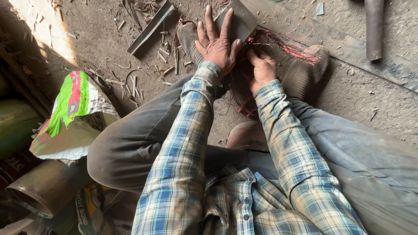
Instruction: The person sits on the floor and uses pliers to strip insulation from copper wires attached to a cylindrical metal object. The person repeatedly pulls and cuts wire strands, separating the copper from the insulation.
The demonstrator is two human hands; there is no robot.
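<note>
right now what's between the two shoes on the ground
In the head view, a bundle of thin reddish wire lies between the left shoe and right shoe, with both hands on it: left hand, right hand.

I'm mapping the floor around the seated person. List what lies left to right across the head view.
Rusty pipe → green and white sack → flat metal strip → left hand → right hand on the red wire bundle → dark pipe.
</note>
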